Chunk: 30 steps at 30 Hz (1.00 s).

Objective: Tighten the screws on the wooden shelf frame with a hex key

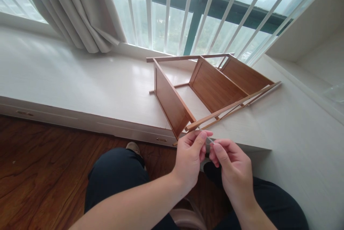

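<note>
We pinch a thin pin [206, 139] between left hand [189, 156] and right hand [231, 167], both closed on it, at six o'clock of the rack [206, 88], apparently readying it for fitting.

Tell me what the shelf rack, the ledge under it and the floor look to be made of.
Shelf rack: wood or bamboo, reddish-brown, faint grain, satin sheen. Ledge: pale board, likely laminate; fine streaks and a soft window glare. Floor: dark wood-look planks with bold grain; solid or laminate, I cannot tell.
</note>
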Available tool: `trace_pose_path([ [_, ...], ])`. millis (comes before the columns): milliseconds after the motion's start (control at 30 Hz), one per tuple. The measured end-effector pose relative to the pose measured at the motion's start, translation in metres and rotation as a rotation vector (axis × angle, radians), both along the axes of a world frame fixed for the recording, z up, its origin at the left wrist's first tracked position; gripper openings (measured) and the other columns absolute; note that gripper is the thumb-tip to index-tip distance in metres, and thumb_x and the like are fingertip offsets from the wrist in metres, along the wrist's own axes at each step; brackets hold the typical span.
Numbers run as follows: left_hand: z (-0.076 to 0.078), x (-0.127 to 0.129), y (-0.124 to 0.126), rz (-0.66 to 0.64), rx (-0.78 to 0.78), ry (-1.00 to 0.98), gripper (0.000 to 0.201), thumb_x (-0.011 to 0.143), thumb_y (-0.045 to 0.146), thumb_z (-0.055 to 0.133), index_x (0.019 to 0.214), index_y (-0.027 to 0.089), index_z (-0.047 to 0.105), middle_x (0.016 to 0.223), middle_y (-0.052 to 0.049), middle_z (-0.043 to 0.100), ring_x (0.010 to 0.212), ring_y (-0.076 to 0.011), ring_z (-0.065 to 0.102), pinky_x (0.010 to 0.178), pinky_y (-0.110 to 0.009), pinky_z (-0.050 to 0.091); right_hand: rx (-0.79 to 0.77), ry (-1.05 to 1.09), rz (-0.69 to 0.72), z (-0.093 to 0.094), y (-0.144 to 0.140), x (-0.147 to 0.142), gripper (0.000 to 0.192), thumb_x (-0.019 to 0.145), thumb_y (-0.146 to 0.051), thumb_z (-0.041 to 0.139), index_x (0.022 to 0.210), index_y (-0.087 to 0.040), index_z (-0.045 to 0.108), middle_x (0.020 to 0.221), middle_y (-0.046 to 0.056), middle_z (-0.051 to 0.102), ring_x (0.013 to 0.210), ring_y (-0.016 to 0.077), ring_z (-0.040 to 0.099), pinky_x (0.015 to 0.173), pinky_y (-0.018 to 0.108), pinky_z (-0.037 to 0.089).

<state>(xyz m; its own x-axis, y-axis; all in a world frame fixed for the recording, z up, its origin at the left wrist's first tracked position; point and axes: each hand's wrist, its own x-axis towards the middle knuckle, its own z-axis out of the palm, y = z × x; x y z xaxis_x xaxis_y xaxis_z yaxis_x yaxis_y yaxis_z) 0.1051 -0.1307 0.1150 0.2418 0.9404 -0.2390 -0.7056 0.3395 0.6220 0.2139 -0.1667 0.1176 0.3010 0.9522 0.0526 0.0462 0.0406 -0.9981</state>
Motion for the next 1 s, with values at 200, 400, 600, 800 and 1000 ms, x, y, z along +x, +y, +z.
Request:
trace_pose_path([
  [200, -0.0010, 0.0002, 0.0014, -0.012, 0.003, 0.002, 0.034, 0.085, 0.047, 0.079, 0.091, 0.014, 0.079, 0.054, 0.007, 0.043, 0.045, -0.0018, 0.033, 0.045, -0.018, 0.022, 0.085, -0.290, -0.045, 0.0000, -0.0041, 0.0046, 0.024, 0.092, -0.045, 0.073, 0.092, -0.021, 0.073, 0.070, 0.000, 0.066, 0.061, 0.0128, 0.058, 0.055, 0.023, 0.049],
  [400, -0.0014, -0.0004, 0.0022, -0.016, 0.022, -0.004, 0.033, 0.085, 0.046, 0.079, 0.090, 0.014, 0.079, 0.055, 0.006, 0.044, 0.046, -0.0023, 0.035, 0.046, -0.018, 0.024, 0.136, -0.370, -0.058, -0.0007, -0.0044, 0.0056, 0.020, 0.093, -0.042, 0.072, 0.093, -0.022, 0.073, 0.074, 0.001, 0.068, 0.065, 0.0140, 0.062, 0.060, 0.024, 0.053],
  [600, -0.0013, 0.0000, 0.0027, -0.022, 0.047, -0.033, 0.030, 0.088, 0.044, 0.077, 0.091, 0.014, 0.079, 0.055, 0.006, 0.044, 0.046, -0.0021, 0.035, 0.045, -0.018, 0.023, 0.142, -0.321, -0.045, -0.0016, -0.0039, 0.0048, 0.019, 0.094, -0.041, 0.072, 0.094, -0.022, 0.073, 0.072, -0.001, 0.066, 0.062, 0.0119, 0.058, 0.058, 0.022, 0.050],
  [800, -0.0004, 0.0008, 0.0017, -0.009, 0.044, -0.037, 0.030, 0.087, 0.044, 0.077, 0.090, 0.014, 0.079, 0.054, 0.006, 0.042, 0.046, -0.0027, 0.035, 0.046, -0.018, 0.025, 0.142, -0.291, -0.067, 0.0007, -0.0030, 0.0028, 0.022, 0.092, -0.043, 0.074, 0.093, -0.021, 0.073, 0.069, 0.000, 0.066, 0.059, 0.0123, 0.058, 0.055, 0.023, 0.048],
  [1000, -0.0017, 0.0010, 0.0022, -0.007, 0.052, -0.041, 0.032, 0.087, 0.046, 0.077, 0.087, 0.014, 0.076, 0.055, 0.006, 0.043, 0.046, -0.0035, 0.035, 0.046, -0.018, 0.027, 0.144, -0.309, -0.040, -0.0024, -0.0053, 0.0038, 0.018, 0.094, -0.040, 0.073, 0.098, -0.022, 0.073, 0.073, 0.000, 0.067, 0.063, 0.0136, 0.060, 0.058, 0.024, 0.050],
])
